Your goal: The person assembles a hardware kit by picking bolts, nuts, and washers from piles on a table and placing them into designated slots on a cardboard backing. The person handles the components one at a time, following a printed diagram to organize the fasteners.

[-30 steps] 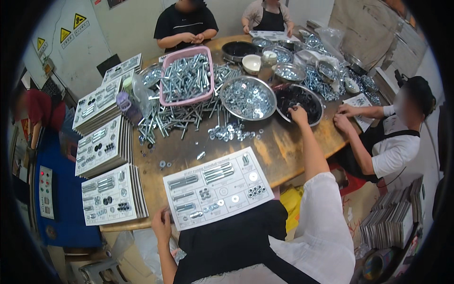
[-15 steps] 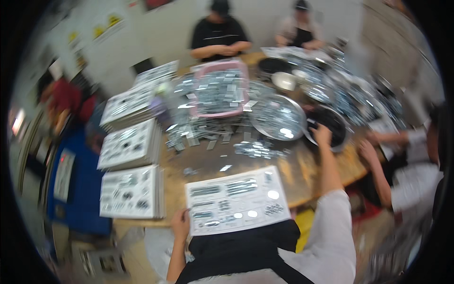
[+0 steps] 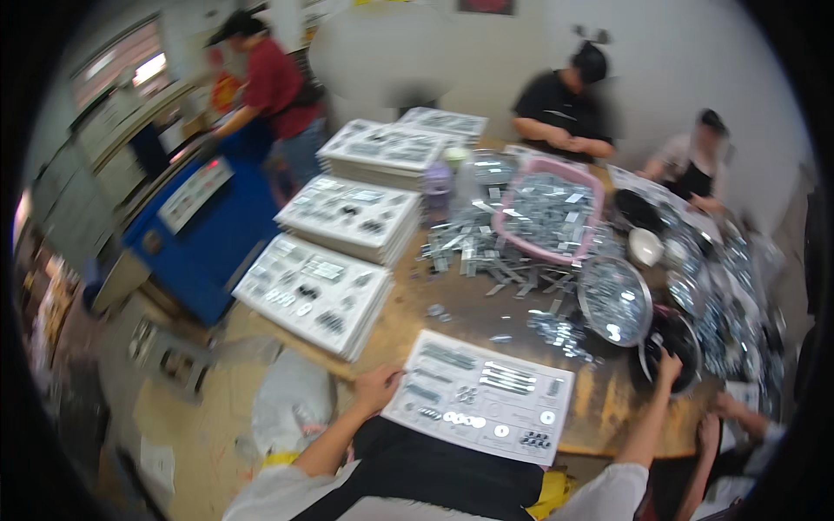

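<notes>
In the lower middle of the frame, a white hardware card carrying rows of bolts, washers and dark nuts lies tilted between the edge of the wooden table and the wearer's black apron. The left hand is at the card's left edge, its fingers curled close together and grasping that margin (the blur hides how the thumb sits). At the lower right, the right arm stretches out and the right hand dips into a round dark pan; its fingers point down, but whether they are spread or pinching a piece I cannot tell. Touching or just beside that pan stands a round metal tray of small shiny hardware, with a loose scatter of bright pieces to its left. Above, a pink basket brims with bolts, and more bolts spill beside it near a purple container. Stacks of similar cards fill the left-centre. At the lower right edge, a co-worker's hand rests near the table's rim.
</notes>
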A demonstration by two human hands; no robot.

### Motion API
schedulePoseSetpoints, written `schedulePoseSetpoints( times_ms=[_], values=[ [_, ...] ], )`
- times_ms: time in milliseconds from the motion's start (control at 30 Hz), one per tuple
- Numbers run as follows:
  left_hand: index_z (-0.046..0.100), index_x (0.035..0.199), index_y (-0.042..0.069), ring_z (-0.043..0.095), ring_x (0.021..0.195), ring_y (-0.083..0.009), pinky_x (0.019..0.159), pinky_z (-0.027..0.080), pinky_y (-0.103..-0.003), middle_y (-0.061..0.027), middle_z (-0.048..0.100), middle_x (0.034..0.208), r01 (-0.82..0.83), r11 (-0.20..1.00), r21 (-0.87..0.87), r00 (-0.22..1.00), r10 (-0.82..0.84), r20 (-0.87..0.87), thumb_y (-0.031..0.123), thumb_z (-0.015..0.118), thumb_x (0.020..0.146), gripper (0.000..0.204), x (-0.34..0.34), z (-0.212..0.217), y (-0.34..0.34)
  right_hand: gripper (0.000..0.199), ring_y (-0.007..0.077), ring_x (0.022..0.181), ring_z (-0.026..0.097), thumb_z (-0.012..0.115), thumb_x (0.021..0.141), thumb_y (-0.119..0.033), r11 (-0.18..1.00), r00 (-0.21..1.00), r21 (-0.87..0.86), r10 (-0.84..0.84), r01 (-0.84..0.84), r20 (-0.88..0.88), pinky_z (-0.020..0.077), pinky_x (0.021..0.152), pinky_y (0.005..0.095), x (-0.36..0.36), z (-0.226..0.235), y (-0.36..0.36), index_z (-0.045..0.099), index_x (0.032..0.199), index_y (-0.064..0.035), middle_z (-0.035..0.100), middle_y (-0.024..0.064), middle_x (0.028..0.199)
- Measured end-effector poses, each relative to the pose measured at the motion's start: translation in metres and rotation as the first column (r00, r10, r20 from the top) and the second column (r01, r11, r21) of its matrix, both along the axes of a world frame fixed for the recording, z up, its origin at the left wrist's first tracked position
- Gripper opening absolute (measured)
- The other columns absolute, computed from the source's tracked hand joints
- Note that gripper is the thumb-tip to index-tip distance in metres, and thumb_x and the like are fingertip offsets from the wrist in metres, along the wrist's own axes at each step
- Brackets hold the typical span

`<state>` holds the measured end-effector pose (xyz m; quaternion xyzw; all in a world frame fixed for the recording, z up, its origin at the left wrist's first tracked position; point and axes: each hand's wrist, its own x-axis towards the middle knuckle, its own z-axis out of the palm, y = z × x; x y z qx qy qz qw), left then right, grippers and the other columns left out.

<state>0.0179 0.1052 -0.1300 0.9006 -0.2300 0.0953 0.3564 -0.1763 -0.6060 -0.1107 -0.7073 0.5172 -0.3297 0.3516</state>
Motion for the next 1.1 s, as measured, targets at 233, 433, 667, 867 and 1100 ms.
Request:
schedulePoseSetpoints(
  times_ms=[233, 433, 667, 867, 1100],
  values=[
    [0.059, 0.121, -0.001, 0.044, 0.060, -0.0074, 0.054, 0.037, -0.023, -0.0007, 0.054, 0.072, 0.097, 0.928, -0.359, 0.975, -0.162, -0.155, 0.018, 0.061, 0.092, 0.034, 0.047, 0.045, -0.037, 0.027, 0.0263, 0.098, 0.060, 0.071, 0.083, -0.011, 0.574, 0.422, 0.614, -0.446, -0.543, 0.790, 0.0589, 0.084, 0.0419, 0.013, 0.035, 0.037, 0.060, 0.108, -0.0060, 0.063, 0.0119, 0.104],
    [0.042, 0.139, 0.003, 0.051, 0.066, -0.0059, 0.057, 0.043, -0.020, -0.0037, 0.061, 0.087, 0.415, 0.607, -0.677, 0.787, -0.614, -0.068, 0.011, 0.055, 0.094, 0.047, 0.065, 0.203, -0.162, 0.025, 0.0258, 0.077, 0.061, 0.070, 0.086, -0.021, 0.435, 0.132, 0.738, -0.811, -0.516, 0.571, 0.0611, 0.066, 0.0336, -0.011, 0.027, 0.015, 0.058, 0.094, -0.0013, 0.060, 0.0107, 0.084],
    [0.021, 0.152, 0.011, 0.055, 0.061, -0.0074, 0.055, 0.046, -0.021, -0.0076, 0.065, 0.094, 0.498, 0.480, -0.723, 0.509, -0.836, -0.204, 0.014, 0.054, 0.097, 0.065, 0.049, 0.194, -0.198, 0.021, 0.0122, 0.057, 0.054, 0.063, 0.085, -0.019, 0.333, 0.223, 0.585, -0.699, -0.740, 0.680, 0.0462, 0.043, 0.0178, -0.016, 0.017, 0.007, 0.053, 0.085, -0.0009, 0.055, 0.0055, 0.070],
    [0.022, 0.150, 0.005, 0.056, 0.061, -0.0077, 0.057, 0.045, -0.018, -0.0103, 0.062, 0.098, 0.505, 0.282, -0.816, 0.581, -0.810, 0.080, 0.028, 0.051, 0.100, 0.063, 0.072, 0.263, -0.211, 0.025, 0.0153, 0.047, 0.057, 0.061, 0.092, -0.025, 0.971, 0.997, 0.229, -0.059, 0.067, -0.044, 0.0445, 0.042, 0.0278, -0.010, 0.035, 0.047, 0.067, 0.087, -0.0017, 0.064, 0.0079, 0.064],
    [0.047, 0.137, 0.003, 0.052, 0.065, -0.0053, 0.060, 0.044, -0.019, -0.0036, 0.064, 0.090, 0.431, 0.524, -0.734, 0.406, -0.839, -0.361, 0.018, 0.049, 0.100, 0.039, 0.023, 0.149, -0.173, 0.019, 0.0051, 0.049, 0.041, 0.057, 0.095, -0.026, 0.738, 0.689, 0.545, -0.153, -0.397, 0.708, 0.0298, 0.037, 0.0168, -0.014, 0.060, 0.095, 0.060, 0.092, -0.0073, 0.051, -0.0006, 0.071]
  ],
)
